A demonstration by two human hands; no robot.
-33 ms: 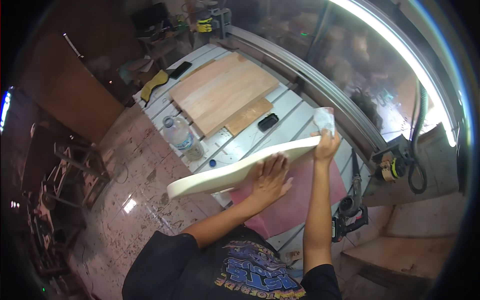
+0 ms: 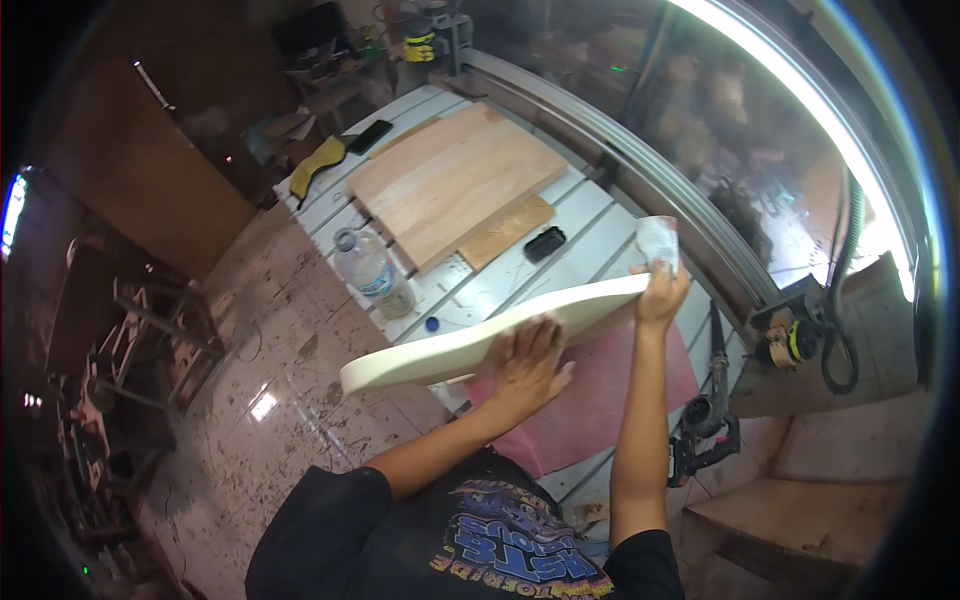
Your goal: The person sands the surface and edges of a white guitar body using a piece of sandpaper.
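A long cream-coloured board (image 2: 440, 352) with a curved, rounded edge is tilted up on its side above the table. My left hand (image 2: 528, 362) lies open against its near face, fingers flat and thumb apart. At the board's right end, my right hand (image 2: 662, 292) is closed round a pale folded sheet (image 2: 657, 240), which looks like sandpaper and sticks up past the fingers. That hand also touches the board's end. Beneath the board a pink sheet (image 2: 600, 400) covers part of the slatted white table (image 2: 590, 240).
A wide wooden panel (image 2: 460, 180) lies on a narrower plank (image 2: 508, 232). Nearby are a plastic bottle (image 2: 372, 275), blue cap (image 2: 432, 324), black case (image 2: 545, 244), phone (image 2: 370, 137) and yellow-black cloth (image 2: 318, 168). A handheld blower (image 2: 705, 420) rests at right.
My left hand has slid slightly left along the board's face. The whole view has shifted a little; my right hand keeps its place at the board's end.
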